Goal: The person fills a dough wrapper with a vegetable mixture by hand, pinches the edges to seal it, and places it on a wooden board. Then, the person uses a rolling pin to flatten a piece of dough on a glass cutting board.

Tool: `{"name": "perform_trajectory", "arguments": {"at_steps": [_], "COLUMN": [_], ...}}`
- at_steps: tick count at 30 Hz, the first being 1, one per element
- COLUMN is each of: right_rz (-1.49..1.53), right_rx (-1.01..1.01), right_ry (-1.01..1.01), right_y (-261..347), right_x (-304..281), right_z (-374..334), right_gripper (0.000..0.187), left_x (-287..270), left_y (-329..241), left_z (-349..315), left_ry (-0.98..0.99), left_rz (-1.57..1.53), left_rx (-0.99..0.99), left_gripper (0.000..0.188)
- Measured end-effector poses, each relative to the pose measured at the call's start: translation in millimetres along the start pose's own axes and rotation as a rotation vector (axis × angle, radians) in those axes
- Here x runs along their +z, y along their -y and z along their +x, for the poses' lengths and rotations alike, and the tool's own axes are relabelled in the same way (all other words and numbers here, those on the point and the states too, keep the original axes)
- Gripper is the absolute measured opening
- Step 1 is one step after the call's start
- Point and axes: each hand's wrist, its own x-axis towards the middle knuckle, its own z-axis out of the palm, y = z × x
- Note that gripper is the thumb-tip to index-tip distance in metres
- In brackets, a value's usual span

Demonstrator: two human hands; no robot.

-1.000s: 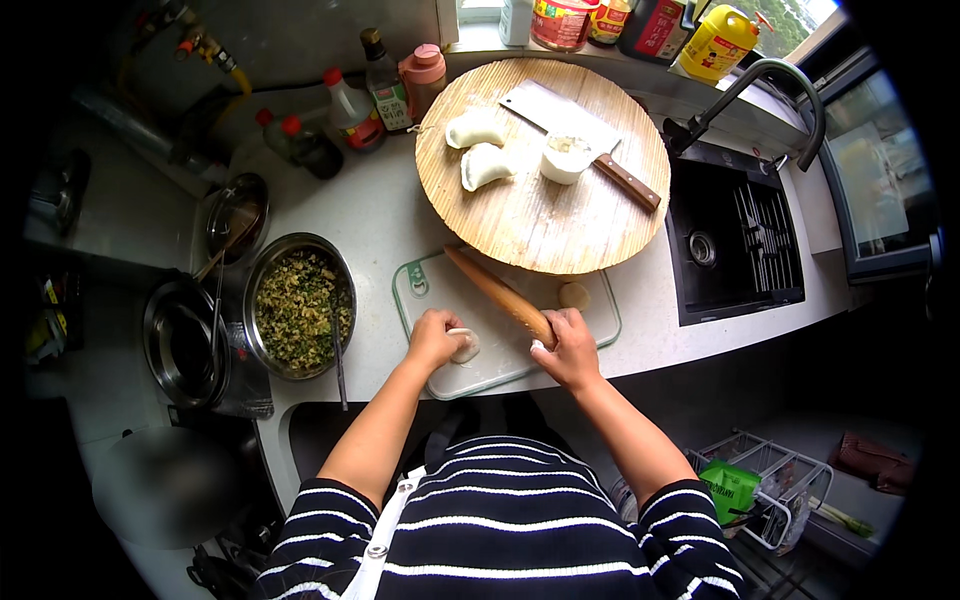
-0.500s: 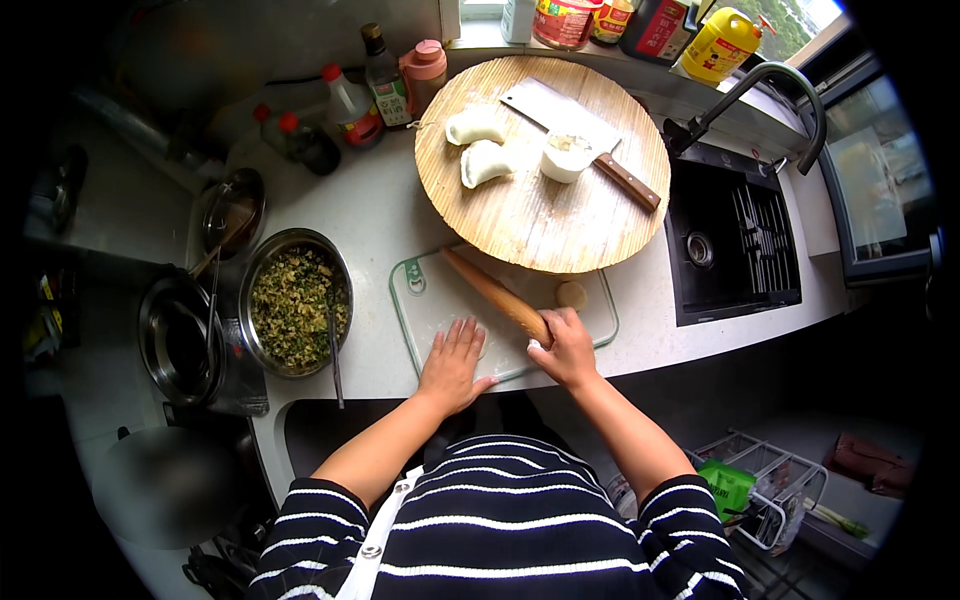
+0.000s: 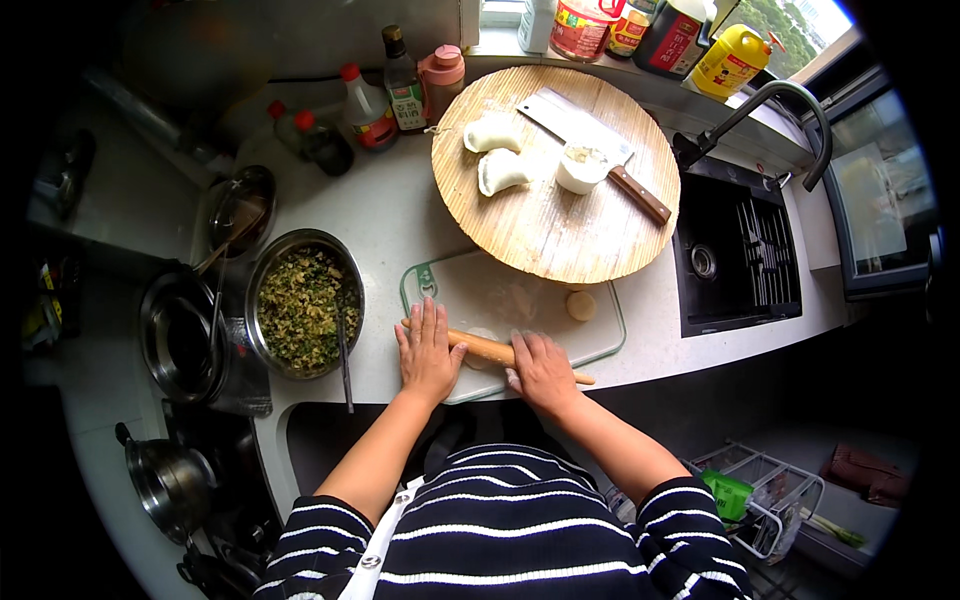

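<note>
1. Pressing on a wooden rolling pin [image 3: 482, 347] with the left grip [image 3: 428, 360] opened flat and the right grip [image 3: 543, 370] likewise unclenched.
2. Bracing the pin aslant over a flattened dough round [image 3: 476, 363] on a green-rimmed cutting board [image 3: 540, 300], atop the bench [image 3: 385, 225].
3. Working near a small dough disc [image 3: 580, 306] and, at left, a metal bowl [image 3: 354, 275] of chopped mixture [image 3: 298, 310].

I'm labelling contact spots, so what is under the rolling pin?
Under the rolling pin is a pale dough piece, resting on the green-edged board. The strip of dough directly beneath the pin is covered.
</note>
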Motion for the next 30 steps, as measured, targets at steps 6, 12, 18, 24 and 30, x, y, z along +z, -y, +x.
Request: {"name": "perform_trajectory", "arguments": {"at_steps": [6,12,18,24,30], "right_rz": [-0.237,-0.081,-0.128,-0.071,-0.122], "right_rx": [0.195,0.029,0.24,0.063,0.25], "right_ry": [-0.058,0.202,0.045,0.283,0.032], "right_y": [-15.4,10.5,-18.3,22.6,-18.2], "right_x": [9.3,-0.5,15.8,8.7,12.5], "right_z": [37.3,-16.2,48.0,-43.6,49.0], "right_gripper": [0.091,0.102,0.097,0.105,0.095], "left_x": [-8.1,4.3,-6.8,-2.2,-8.7], "left_y": [-13.6,15.3,-3.1,14.3,-3.0], "left_z": [49.1,-62.4,42.2,-64.7,37.9], "left_ry": [0.089,0.18,0.062,0.273,0.146], "left_rz": [-0.028,0.037,-0.058,0.021,-0.118], "left_rx": [-0.09,0.062,-0.093,0.028,-0.115], "left_gripper": [0.073,0.081,0.073,0.082,0.073]}}
